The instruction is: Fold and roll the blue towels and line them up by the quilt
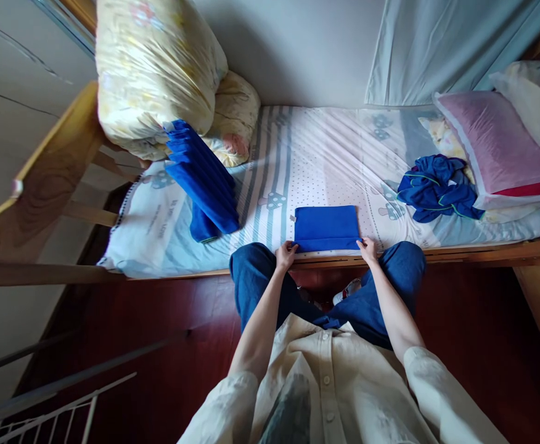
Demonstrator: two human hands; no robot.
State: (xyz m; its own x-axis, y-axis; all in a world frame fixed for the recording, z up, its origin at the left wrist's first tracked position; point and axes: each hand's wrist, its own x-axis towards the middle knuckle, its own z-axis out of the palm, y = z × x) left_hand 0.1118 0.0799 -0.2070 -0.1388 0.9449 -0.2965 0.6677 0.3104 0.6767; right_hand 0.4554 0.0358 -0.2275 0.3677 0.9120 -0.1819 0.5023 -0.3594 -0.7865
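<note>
A blue towel (pixel 326 223) lies flat on the bed in front of me, folded into a rectangle. A narrow strip is turned up along its near edge, and a small pale tag shows at its left side. The near left corner is pinched in my left hand (pixel 286 255). At the opposite near corner, my right hand (pixel 367 251) grips the cloth with closed fingers. Several folded blue towels (pixel 205 179) stand in a slanted row to the left. Off to the right is a crumpled heap of blue cloths (pixel 439 187) with green edging.
The bed (pixel 311 154) has a patterned sheet and a wooden front rail. Rolled floral bedding (pixel 154 74) is piled at the left, near the wooden end board (pixel 43 172). A pink pillow (pixel 501 139) lies at the right. A white metal rack (pixel 66 416) stands at lower left.
</note>
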